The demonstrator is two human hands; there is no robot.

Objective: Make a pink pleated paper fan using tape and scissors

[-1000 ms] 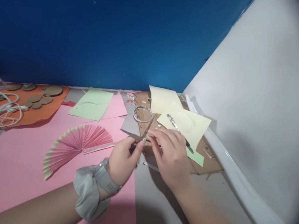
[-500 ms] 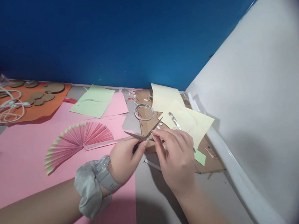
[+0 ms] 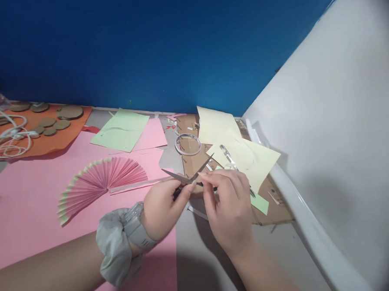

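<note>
Grasped the scissors [image 3: 188,176] in the left hand [image 3: 160,209], fingers wrapped round the dark handles and blades parted in a V pointing away toward the tape ring [image 3: 188,144]. Held them raised above the desk [image 3: 192,254], over the gap between the pink sheet [image 3: 30,223] and the cardboard [image 3: 275,212], apparently so that the blades could swing without catching paper underneath. Brought the right hand [image 3: 227,208] in just beside the blade crossing, thumb and forefinger pinched together at the open V. Could not tell whether that pinch enclosed a small scrap or only touched the metal, the contact being too small to resolve. Kept both hands close together and central in view, probably for fine control. Wore a grey scrunchie [image 3: 117,250] and a watch on the left wrist. Left the pleated pink fan [image 3: 101,182] spread flat on the pink sheet to the left, near but apart from the left hand. Left yellow sheets [image 3: 249,159] overlapping on the cardboard beyond the right hand, with a pen [image 3: 228,157] lying across them, seemingly parked within reach. Kept a green sheet [image 3: 122,131] farther back by the blue wall [image 3: 153,52]. Kept brown discs [image 3: 69,111] on an orange sheet [image 3: 61,140] at far left, beside a coiled white cable [image 3: 5,140], well apart from the hands.
</note>
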